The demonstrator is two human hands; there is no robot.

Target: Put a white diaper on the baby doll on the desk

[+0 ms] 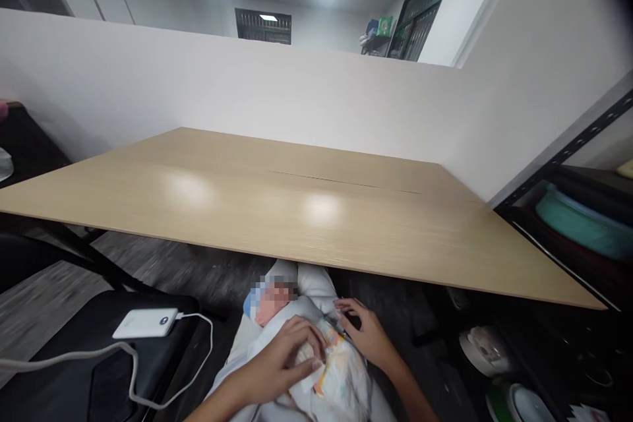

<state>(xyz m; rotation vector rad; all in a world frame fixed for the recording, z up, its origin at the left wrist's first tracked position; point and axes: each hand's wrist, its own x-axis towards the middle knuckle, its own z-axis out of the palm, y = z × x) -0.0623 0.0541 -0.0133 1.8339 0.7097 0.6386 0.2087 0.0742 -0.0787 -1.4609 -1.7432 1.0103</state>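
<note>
A baby doll [277,303] wrapped in white cloth lies below the table's front edge, its head toward the table. It wears a patterned diaper [339,359]. My left hand [287,353] rests on the doll's chest with fingers curled on the cloth by the diaper. My right hand [363,333] lies on the doll's right side, fingers spread over the wrap.
A wide light wooden table [306,204] fills the middle, backed by a white partition. A white power bank [145,323] with a cable lies on a black chair at left. A black shelf [583,211] with a teal basin and dishes stands at right.
</note>
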